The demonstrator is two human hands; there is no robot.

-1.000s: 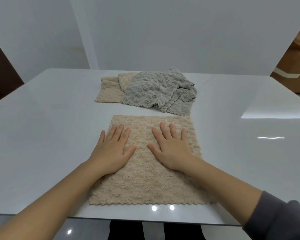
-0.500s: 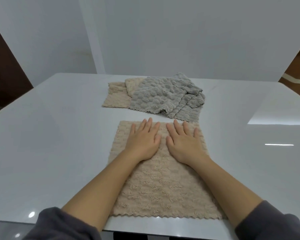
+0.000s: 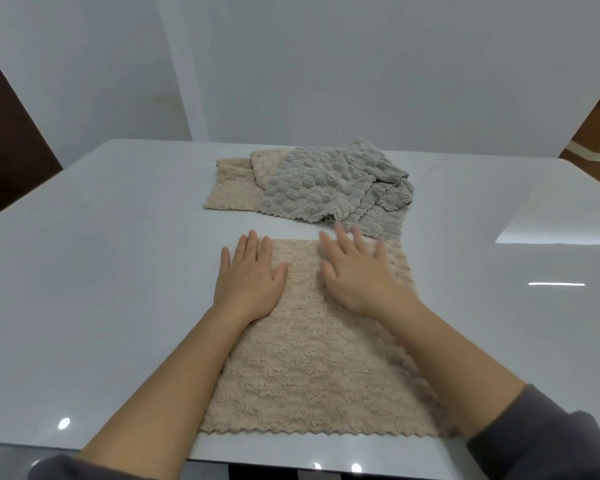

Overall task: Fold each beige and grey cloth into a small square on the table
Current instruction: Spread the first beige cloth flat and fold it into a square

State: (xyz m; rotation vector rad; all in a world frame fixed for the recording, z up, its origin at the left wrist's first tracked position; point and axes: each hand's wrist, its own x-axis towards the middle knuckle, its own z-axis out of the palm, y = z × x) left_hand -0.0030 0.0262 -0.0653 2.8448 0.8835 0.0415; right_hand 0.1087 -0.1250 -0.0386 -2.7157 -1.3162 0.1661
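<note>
Beige cloth (image 3: 312, 362) flat, frame ctr. Left hand (image 3: 248, 280) & right hand (image 3: 359, 275) palms down on its far end, fingers spread, gripping nothing.

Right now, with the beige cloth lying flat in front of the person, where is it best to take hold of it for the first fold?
Probably the two far corners. The beige cloth lies flat, its far edge just beyond the fingertips of the left hand and right hand. Each hand could pinch its own corner from above and bring that edge back to the scalloped near edge. Both hands lie open now, gripping nothing.
</note>
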